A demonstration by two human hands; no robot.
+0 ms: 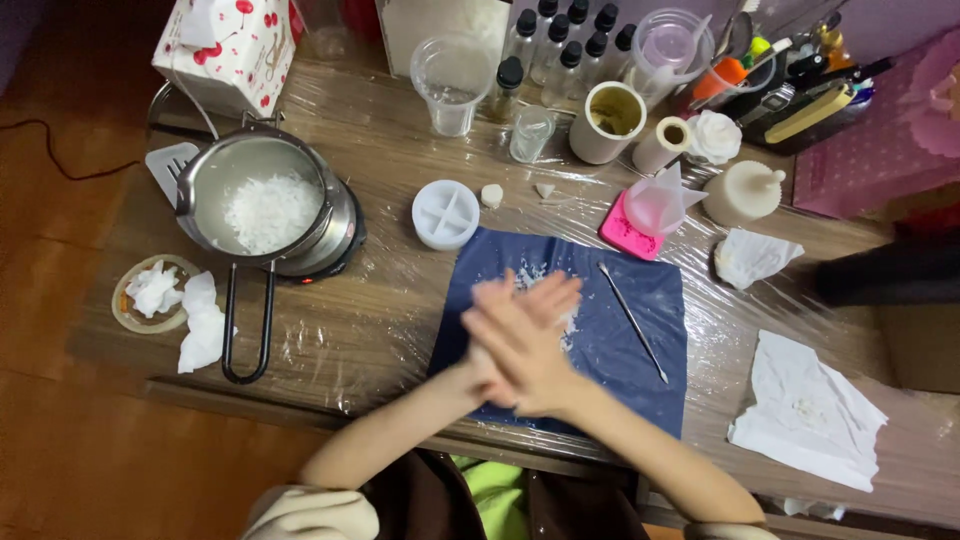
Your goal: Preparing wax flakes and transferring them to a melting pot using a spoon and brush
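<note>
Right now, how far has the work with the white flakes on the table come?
Done: white flakes already lie in the metal pot on its small heater. In hand: both hands, left hand and right hand, are pressed together over the blue mat, where some flakes are scattered. Left: the pot flakes look solid, and the round white mould looks empty.

1. You have a steel pot (262,205) of white flakes sitting on a hotplate.
2. Dark-capped bottles (560,45) stand at the back beside a clear cup (451,85).
3. A crumpled tissue (809,412) lies far right.
</note>
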